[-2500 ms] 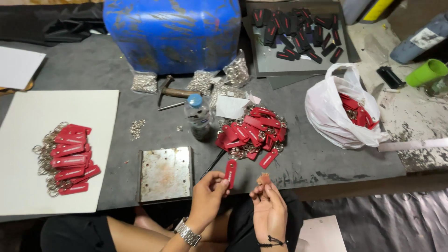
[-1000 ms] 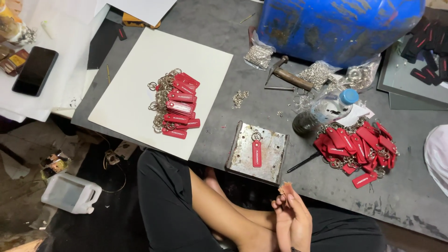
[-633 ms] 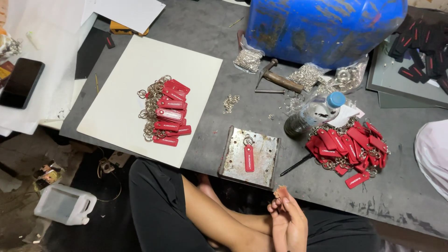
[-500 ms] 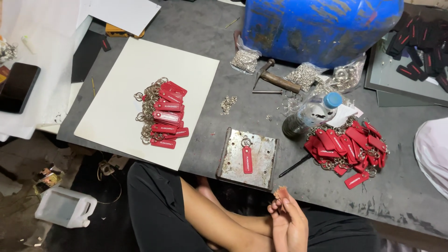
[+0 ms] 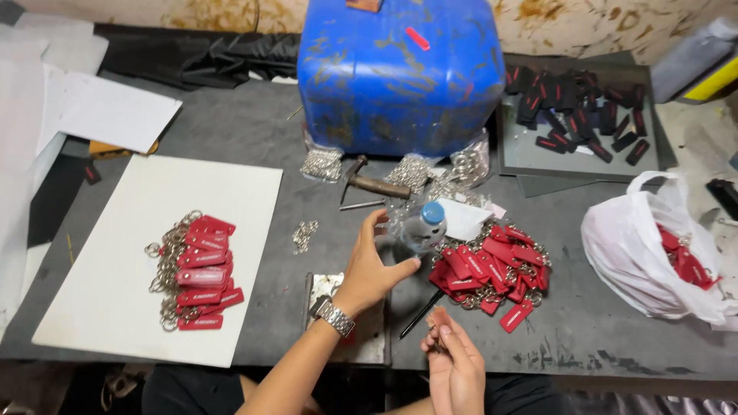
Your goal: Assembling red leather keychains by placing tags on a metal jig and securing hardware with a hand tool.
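My left hand (image 5: 370, 267), with a metal watch on the wrist, reaches over the metal plate (image 5: 375, 338) with fingers spread, close to a clear plastic bottle with a blue cap (image 5: 420, 226). It holds nothing. My right hand (image 5: 453, 355) hovers near the table's front edge with fingers loosely together; whether a small piece sits in it I cannot tell. A pile of red key tags with rings (image 5: 490, 269) lies just right of the bottle. A second stack of red tags (image 5: 195, 270) rests on a white board (image 5: 115, 307) at the left.
A big blue container (image 5: 400, 69) stands at the back. A hammer (image 5: 370, 183) and bags of metal rings (image 5: 321, 164) lie before it. A tray of black tags (image 5: 584, 115) sits back right, a white plastic bag (image 5: 646, 246) with red tags at right. Papers (image 5: 115, 115) lie left.
The view has swung back to the table. My left hand has risen from my lap and stretched out toward the bottle, covering the plate where a red tag lay.
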